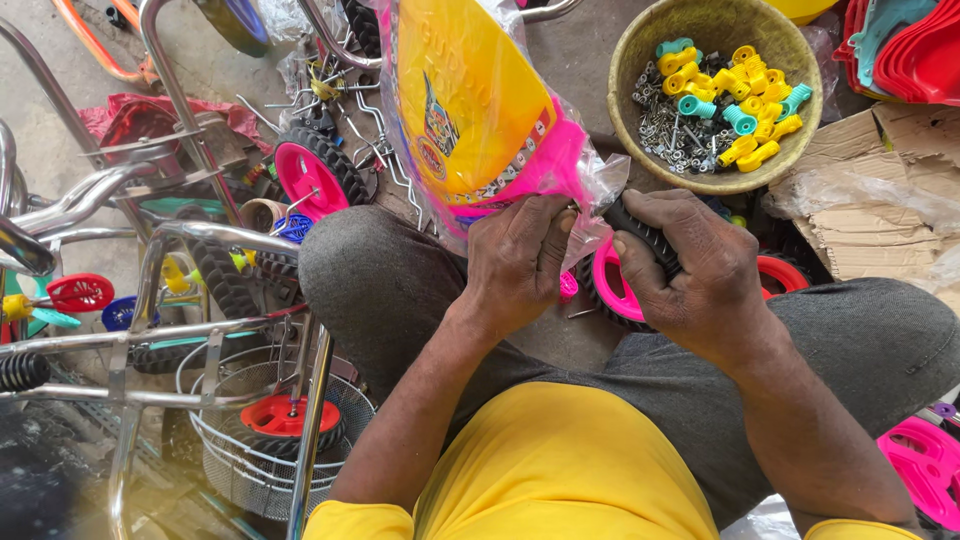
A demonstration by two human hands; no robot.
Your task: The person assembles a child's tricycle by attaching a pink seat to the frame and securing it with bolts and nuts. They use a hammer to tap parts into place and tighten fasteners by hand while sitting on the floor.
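The person sits cross-legged on the floor in grey trousers (400, 290) and a yellow shirt (550, 470), both hands working together just above the lap. The right hand (700, 265) is wrapped over a small wheel (620, 285) with a black ribbed tyre and a pink hub, its fingers (640, 275) curled tight around the tyre so the wheel stands on edge between the knees. The left hand (520, 260) is right beside it, its fingers bent and pinched in against the plastic wrap and the lower pink edge of a large yellow and pink toy body (470, 100), which leans up and away from the hands, still in its clear bag. What exactly the left fingertips grip is hidden under the wrap.

Just beyond the right hand sits a round woven basket (630, 110) holding yellow and teal plastic caps (745, 105) heaped over a tangle of screws (680, 135). To the left lie chrome frame tubes (150, 335), a wire basket (225, 455) with a red-hubbed wheel (285, 415) in it, and another pink-hubbed wheel (315, 175) further off. Torn cardboard (880, 200) lies on the right, with a pink plastic part (925, 460) near the knee.
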